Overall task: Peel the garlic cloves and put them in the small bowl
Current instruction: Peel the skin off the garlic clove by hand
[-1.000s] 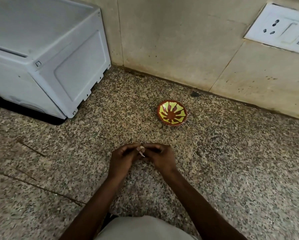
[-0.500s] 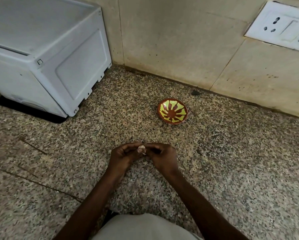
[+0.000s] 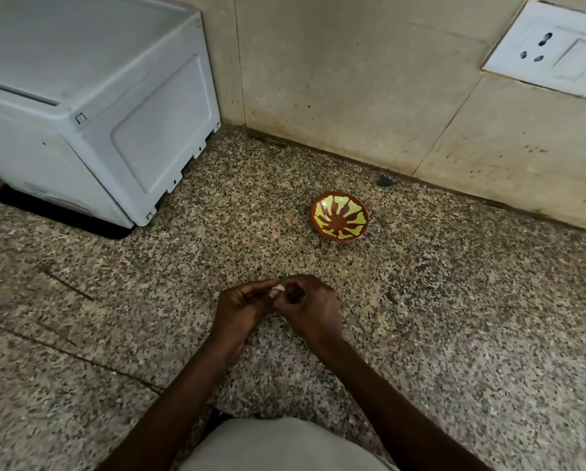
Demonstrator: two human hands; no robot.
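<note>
A small pale garlic clove (image 3: 278, 289) shows between the fingertips of both hands, low over the speckled granite counter (image 3: 454, 317). My left hand (image 3: 242, 309) pinches it from the left with curled fingers. My right hand (image 3: 310, 305) meets it from the right, fingers curled round the clove's other end. Most of the clove is hidden by the fingers. The small brown bowl (image 3: 339, 216) with a yellow-green pattern stands beyond the hands, a little to the right, near the wall. No clove is visible inside it.
A white appliance (image 3: 91, 96) fills the back left corner of the counter. The tiled wall (image 3: 352, 79) runs behind the bowl, with a white socket plate (image 3: 556, 52) at the upper right. A dark speck (image 3: 384, 180) lies by the wall base.
Both hands have stayed together on the clove with small finger movements. The loose pale skin hanging below the clove a second ago is gone from sight.
</note>
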